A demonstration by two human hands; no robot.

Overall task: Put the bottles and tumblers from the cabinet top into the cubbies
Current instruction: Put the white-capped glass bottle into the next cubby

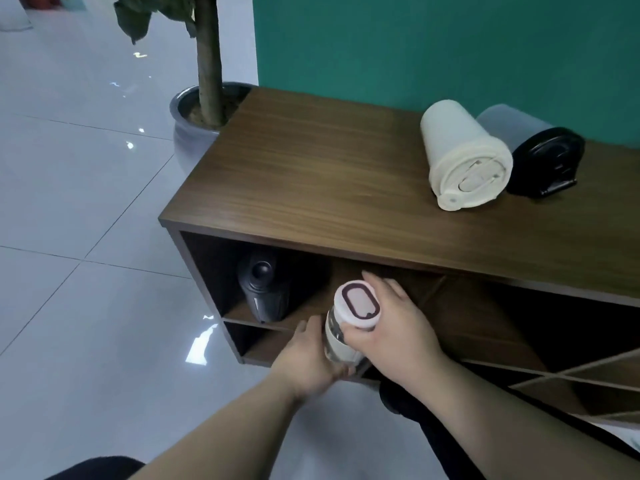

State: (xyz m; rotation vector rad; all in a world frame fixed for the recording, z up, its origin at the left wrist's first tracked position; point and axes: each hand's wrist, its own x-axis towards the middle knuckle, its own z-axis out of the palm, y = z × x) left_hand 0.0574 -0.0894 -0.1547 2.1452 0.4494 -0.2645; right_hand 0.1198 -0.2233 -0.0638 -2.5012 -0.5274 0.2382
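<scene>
Both hands hold a clear bottle [337, 337] with a white and dark-ringed lid, in front of the cabinet's upper cubbies. My right hand [391, 327] grips it just under the lid. My left hand [308, 358] cups its lower part from the left. A black bottle [265, 289] stands tilted in the top left cubby. On the wooden cabinet top [311, 174], at the right, stand a cream tumbler [464, 157] and, touching it on the right, a grey tumbler with a black lid [540, 161].
A potted tree in a grey pot [194, 116] stands at the cabinet's left end. A green wall rises behind the cabinet. Glossy white floor tiles spread to the left. Diagonal cubbies [571, 372] open at the lower right.
</scene>
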